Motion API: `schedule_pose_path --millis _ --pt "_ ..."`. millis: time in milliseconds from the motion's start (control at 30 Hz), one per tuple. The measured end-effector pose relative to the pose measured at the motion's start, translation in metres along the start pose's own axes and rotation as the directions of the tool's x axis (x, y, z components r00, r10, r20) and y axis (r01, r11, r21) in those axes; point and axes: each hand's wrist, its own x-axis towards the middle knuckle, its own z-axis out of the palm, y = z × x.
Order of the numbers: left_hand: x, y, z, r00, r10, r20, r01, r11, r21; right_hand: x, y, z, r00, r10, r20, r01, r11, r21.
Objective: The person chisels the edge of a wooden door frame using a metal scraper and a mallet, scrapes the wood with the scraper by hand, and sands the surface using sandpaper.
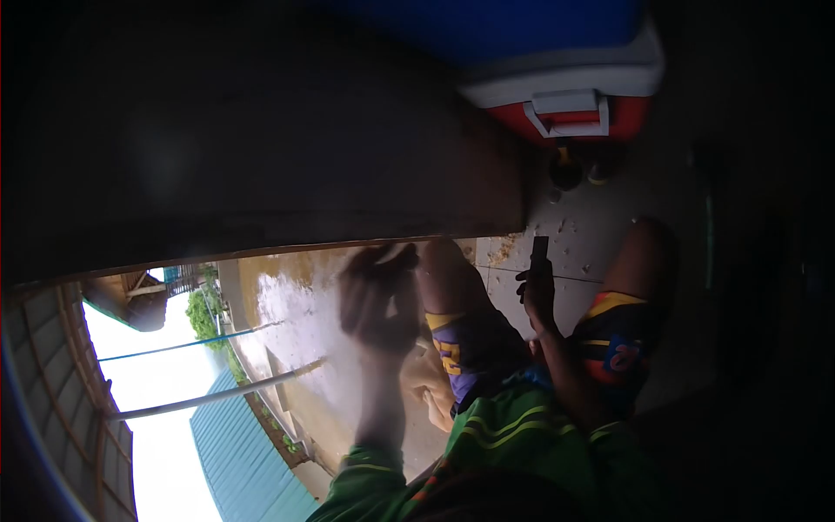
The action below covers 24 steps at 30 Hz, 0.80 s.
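My left hand (378,300) is raised beside my left knee, a little hazy in the view. Its fingers are loosely curved with a gap to the thumb, and nothing shows in it. Between my knees, my right hand (539,300) is closed around a dark, flat, rectangular object (541,250) that sticks up past the fingers. Too little light falls on that object to tell its kind. Purple and yellow shorts (470,357) and a green shirt (513,435) cover my lap and body.
A red cooler with a white lid (565,83) stands ahead, a blue thing (548,30) above it. Small bits lie on the tiled floor (570,239). A large dark panel (261,157) fills the upper left. Beside my left thigh is a tan shape (428,383), perhaps an animal.
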Motion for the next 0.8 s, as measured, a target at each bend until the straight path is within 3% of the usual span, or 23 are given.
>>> schedule_pose_path --millis 67,100,167,233,300,367,433,500,533,567,633,667,700,767,800 --pt "0.035 -0.001 -0.036 0.97 0.243 0.034 -0.235 0.88 0.412 -0.003 -0.004 0.0 1.0 0.001 0.016 0.0 0.999 -0.045" --pt "0.052 0.002 -0.047 0.963 0.199 0.181 -0.268 0.751 0.603 -0.003 -0.001 0.0 1.0 0.005 0.028 -0.004 0.999 -0.053" --pt "0.054 -0.017 -0.048 0.924 0.016 0.381 -0.321 0.574 0.754 -0.002 0.004 0.001 0.999 0.011 0.053 -0.007 0.998 -0.068" --pt "0.034 -0.018 -0.035 0.798 -0.175 0.577 -0.375 0.605 0.702 0.001 0.007 0.001 0.998 0.028 0.051 -0.024 0.997 -0.075" --pt "0.009 -0.022 -0.022 0.577 -0.056 0.815 -0.617 0.625 0.479 0.004 0.019 0.002 0.999 -0.003 0.049 0.005 0.999 -0.038" --pt "-0.018 -0.036 -0.013 0.266 0.123 0.956 -0.641 0.763 0.08 0.0 0.012 0.002 0.997 0.02 0.073 -0.014 0.997 -0.079" --pt "-0.012 -0.024 -0.005 0.251 0.201 0.947 -0.613 0.79 -0.006 -0.002 0.0 0.001 0.996 0.033 0.077 -0.025 0.994 -0.103" --pt "0.017 -0.009 -0.012 0.605 0.199 0.771 -0.6 0.75 0.277 -0.005 -0.007 -0.001 0.995 0.051 0.08 -0.042 0.992 -0.118" --pt "0.025 -0.008 -0.014 0.721 0.057 0.691 -0.486 0.752 0.445 -0.001 0.001 0.001 0.993 -0.092 0.072 0.104 0.976 -0.192" --pt "0.02 -0.018 -0.015 0.764 -0.054 0.643 -0.416 0.722 0.553 0.0 0.008 -0.002 0.993 -0.09 0.075 0.102 0.98 -0.169" --pt "0.003 -0.026 -0.018 0.451 0.076 0.889 -0.731 0.602 0.32 0.001 0.002 -0.002 0.991 -0.1 0.089 0.11 0.987 -0.118" --pt "-0.004 -0.025 -0.026 0.308 0.291 0.906 -0.484 0.868 -0.114 -0.001 -0.002 -0.002 0.971 -0.219 0.098 0.232 0.96 -0.157" --pt "-0.002 -0.014 -0.028 0.097 0.118 0.988 -0.038 0.993 -0.115 -0.006 -0.013 -0.001 0.936 -0.333 0.114 0.35 0.916 -0.199" --pt "0.006 -0.001 -0.038 0.382 -0.001 0.924 -0.022 1.0 0.01 -0.015 -0.032 0.005 0.848 -0.511 0.142 0.531 0.812 -0.244" --pt "0.008 -0.008 -0.042 0.603 0.067 0.795 -0.103 0.995 -0.005 -0.019 -0.041 0.012 0.801 -0.578 0.158 0.598 0.761 -0.25"
